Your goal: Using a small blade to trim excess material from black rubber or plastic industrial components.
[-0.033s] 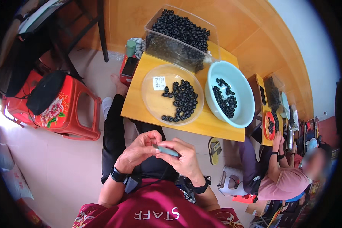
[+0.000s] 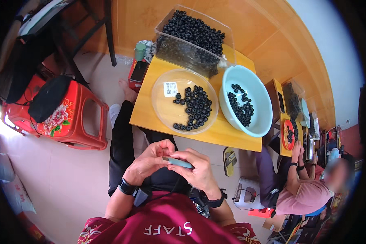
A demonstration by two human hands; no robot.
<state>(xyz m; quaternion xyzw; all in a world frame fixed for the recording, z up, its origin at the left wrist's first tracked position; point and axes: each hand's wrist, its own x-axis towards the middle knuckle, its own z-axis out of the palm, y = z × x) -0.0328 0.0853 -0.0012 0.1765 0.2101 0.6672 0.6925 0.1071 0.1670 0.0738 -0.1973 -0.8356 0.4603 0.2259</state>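
Observation:
Above my lap, both hands meet close together. My right hand (image 2: 195, 168) is closed around a flat, pale teal handle (image 2: 179, 162) with a greyish tip pointing left; the kind of tool is not clear. My left hand (image 2: 149, 160) is closed in a pinch at that tip, and whatever lies between its fingers is hidden. Beyond them, a clear round lid (image 2: 162, 110) on the yellow table (image 2: 144, 116) bears many small black ring-like pieces (image 2: 197, 105). More of these lie in the light blue basin (image 2: 258, 93) to the right.
At the table's back stands a clear bin (image 2: 179, 61) heaped with black pieces. A phone (image 2: 139, 71) rests on a red box beside the table. A red stool (image 2: 91, 118) is at left, a slipper (image 2: 229, 162) on the floor. Another person (image 2: 303, 191) works at right.
The teal handle has tilted slightly in my right hand, so that its face looks paler. Both hands have hardly moved, and the table's contents are the same.

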